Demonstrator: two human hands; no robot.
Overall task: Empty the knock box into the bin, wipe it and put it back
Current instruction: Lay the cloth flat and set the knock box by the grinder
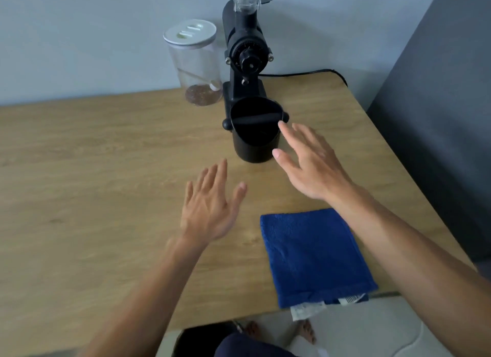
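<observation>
The black knock box stands upright on the wooden table, just in front of the coffee grinder, with its bar across the open top. My right hand hovers open right beside the box, fingertips close to its right rim. Lower and to the left, my left hand is open above the table, apart from the box. A folded blue cloth lies flat near the table's front edge, under my right forearm. A black bin shows below the table edge.
A black coffee grinder stands at the back of the table, its cable trailing right. A clear jar with a white lid holds a scoop and some beans beside it. A dark grey panel rises at the right. Bare feet show on the floor.
</observation>
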